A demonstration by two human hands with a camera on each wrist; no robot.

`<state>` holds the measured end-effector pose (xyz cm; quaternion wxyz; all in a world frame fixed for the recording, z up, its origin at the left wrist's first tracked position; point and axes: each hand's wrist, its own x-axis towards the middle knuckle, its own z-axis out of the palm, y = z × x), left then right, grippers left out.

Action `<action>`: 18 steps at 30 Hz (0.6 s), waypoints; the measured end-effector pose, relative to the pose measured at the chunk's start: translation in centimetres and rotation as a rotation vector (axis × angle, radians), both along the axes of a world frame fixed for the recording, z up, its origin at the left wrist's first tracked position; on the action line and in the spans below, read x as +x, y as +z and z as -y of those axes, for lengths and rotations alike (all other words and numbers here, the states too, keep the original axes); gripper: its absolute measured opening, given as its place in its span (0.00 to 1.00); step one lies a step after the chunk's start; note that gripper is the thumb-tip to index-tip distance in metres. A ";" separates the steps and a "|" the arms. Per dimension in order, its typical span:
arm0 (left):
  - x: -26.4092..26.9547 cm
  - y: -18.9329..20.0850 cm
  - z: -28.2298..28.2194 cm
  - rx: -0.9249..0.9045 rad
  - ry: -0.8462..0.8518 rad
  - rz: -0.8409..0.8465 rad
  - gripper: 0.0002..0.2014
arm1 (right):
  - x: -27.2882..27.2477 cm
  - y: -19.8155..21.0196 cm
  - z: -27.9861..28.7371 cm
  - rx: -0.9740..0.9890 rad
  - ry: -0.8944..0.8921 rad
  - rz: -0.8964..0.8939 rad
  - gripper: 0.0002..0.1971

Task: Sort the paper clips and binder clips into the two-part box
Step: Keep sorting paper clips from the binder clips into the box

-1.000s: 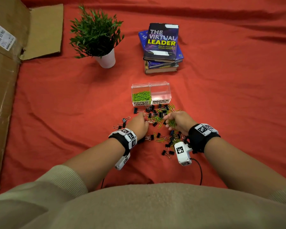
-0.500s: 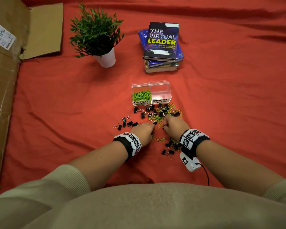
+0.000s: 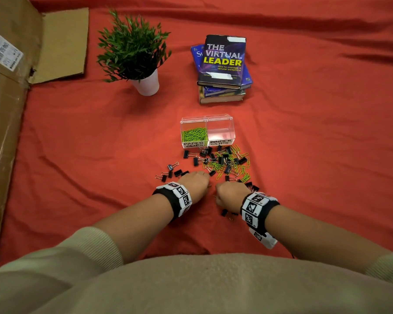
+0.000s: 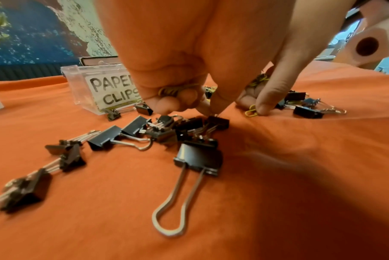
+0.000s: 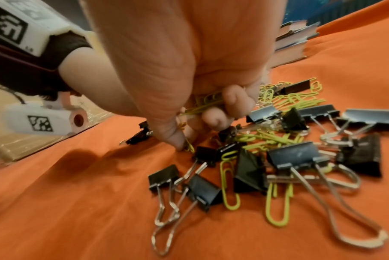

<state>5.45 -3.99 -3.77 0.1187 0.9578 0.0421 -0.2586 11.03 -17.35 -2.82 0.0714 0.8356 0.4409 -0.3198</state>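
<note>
Head view, nearest first: beige sleeves (image 3: 82, 248) lead to two wrists wearing black bands with printed markers, both reaching over the red cloth (image 3: 77, 155) that covers the tabletop. The left hand (image 3: 196, 181) and right hand (image 3: 230, 193) sit knuckles-up and close together at the near edge of the scattered pile.

From the left wrist camera, the left hand's curled fingers (image 4: 169, 103) trap a small bundle of green paper clips (image 4: 175, 90) against the palm, while its fingertips reach down to a black binder clip (image 4: 219, 121). More binder clips lie in a loose row to the left on the cloth. From the right wrist camera, the right hand also clutches green paper clips (image 5: 206, 103) in its curled fingers (image 5: 213, 117), and its thumb (image 5: 173, 137) presses one more paper clip against the cloth.

Just beyond the hands, the mixed pile (image 3: 222, 163) of black binder clips and green paper clips spreads up to the front of the two-part box (image 3: 208, 120). That clear box has its left half, labelled PAPER CLIPS, holding green paper clips (image 3: 194, 134); no clips show in its right half (image 3: 220, 132), labelled BINDER CLIPS.

Farther back stand a potted plant (image 3: 132, 48) in a white pot and a stack of books (image 3: 221, 69). Cardboard (image 3: 7, 109) lies along the left edge.
</note>
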 end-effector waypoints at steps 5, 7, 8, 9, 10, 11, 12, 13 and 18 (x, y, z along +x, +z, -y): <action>2.0 2.3 -1.9 -0.219 0.268 0.129 0.05 | 0.8 0.6 0.0 0.088 -0.168 -0.237 0.08; 3.8 3.7 -3.3 -0.248 0.345 0.191 0.04 | 1.9 0.9 0.1 0.157 -0.354 -0.398 0.09; 4.8 4.3 -4.0 -0.238 0.360 0.220 0.03 | 2.6 1.2 0.1 0.178 -0.450 -0.483 0.09; 5.7 4.7 -4.9 -0.212 0.361 0.242 0.02 | 3.2 1.6 0.2 0.196 -0.534 -0.560 0.07; 6.6 5.0 -5.7 -0.177 0.352 0.258 0.03 | 3.8 2.1 0.2 0.217 -0.601 -0.621 0.05; 7.4 5.1 -6.5 -0.136 0.336 0.254 0.05 | 4.4 2.5 0.1 0.243 -0.652 -0.664 0.04; 8.1 5.0 -7.2 -0.103 0.319 0.243 0.07 | 4.9 3.1 0.0 0.276 -0.690 -0.693 0.02; 8.7 4.8 -7.8 -0.084 0.306 0.229 0.08 | 5.5 3.5 -0.1 0.302 -0.718 -0.702 0.02; 9.3 3.4 -8.5 -0.077 0.265 0.191 0.14 | 8.9 5.0 -1.9 0.360 -0.731 -0.634 0.05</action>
